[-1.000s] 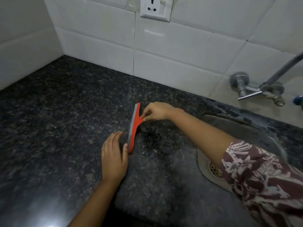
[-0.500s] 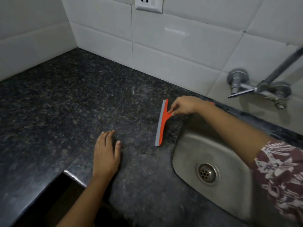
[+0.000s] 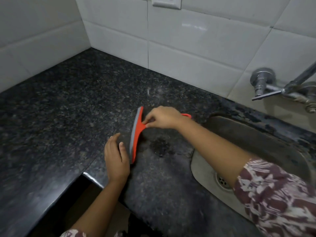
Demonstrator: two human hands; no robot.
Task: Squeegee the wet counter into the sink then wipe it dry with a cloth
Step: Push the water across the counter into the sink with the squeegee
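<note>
Orange squeegee [image 3: 135, 134] with grey rubber blade, standing on its blade edge on the dark speckled granite table [image 3: 68, 108], near the centre of view. Blade running roughly 12 to 6 o'clock, slightly tilted, grey edge facing 9 o'clock. Handle reaching toward 3 o'clock, its looped end [image 3: 186, 115] peeking out beyond the wrist.

Right hand [image 3: 164, 118] closed around the squeegee where the handle meets the head, thumb and fingertips pinching the neck. Forearm stretching back toward 4 o'clock over the sink, ending in a maroon-and-white patterned sleeve [image 3: 277, 199].

Left hand [image 3: 116, 158] flat on the table at 7 o'clock of the blade, fingers together and extended, holding nothing. Thumb side just beside the lower end of the blade; touching or not, cannot tell.

Small wet patch with puddled water [image 3: 160, 147] at 3 o'clock of the blade, between squeegee and sink.

Steel sink [image 3: 256, 134] at 3 to 4 o'clock, drain strainer [image 3: 223, 182] partly hidden under the forearm. Chrome wall tap [image 3: 266, 86] at 2 o'clock on white tiles [image 3: 196, 40]. White power socket [image 3: 166, 3] at 12 o'clock, cut by the frame edge.
</note>
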